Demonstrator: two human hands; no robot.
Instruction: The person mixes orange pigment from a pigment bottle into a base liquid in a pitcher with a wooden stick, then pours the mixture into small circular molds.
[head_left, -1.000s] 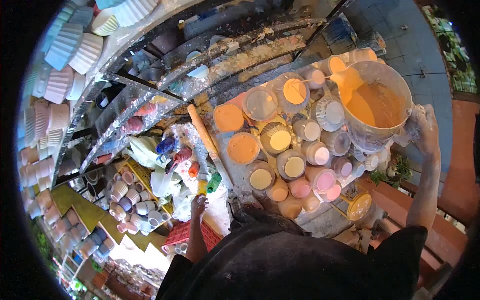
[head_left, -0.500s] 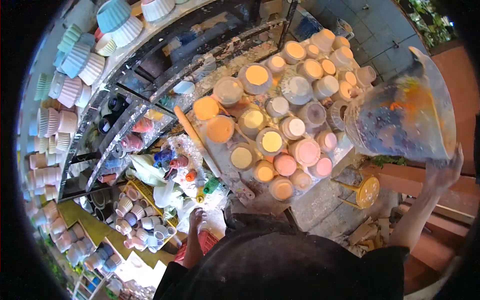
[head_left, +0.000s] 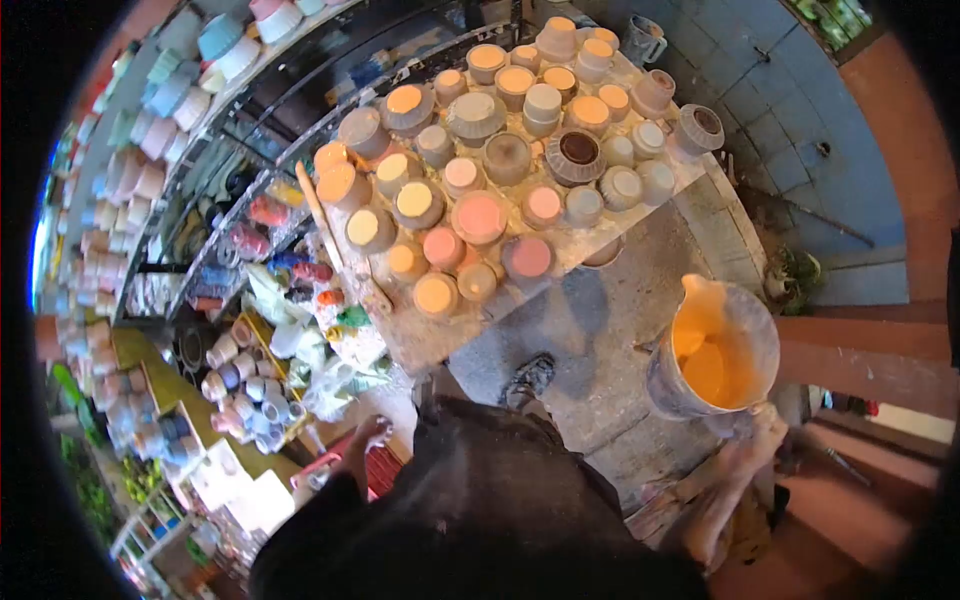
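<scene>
Workshop shelves: rows of stacked fluted pots, well off to the left of and ahead of the left hand.
Yellow crate: small pale pots are heaped in it, left of the left hand.
Left hand: low, just beside a red crate; blurred and small, so I cannot tell how wide the fingers are or whether they hold anything.
Work table: ahead of the left hand and forward-left of the right, crowded with pots showing orange, yellow, pink and grey tops.
Shoe: on the floor between the two hands.
Jug: forward-left of the right hand and well apart from the table, mouth tipped toward the camera, orange liquid inside.
Right hand: closed on the jug at its handle side.
Step in hand: seemingly holding the jug clear of the table, with no pour under way.
Next move: would call for a firm, steady wrist, so that the liquid stays below the rim.
</scene>
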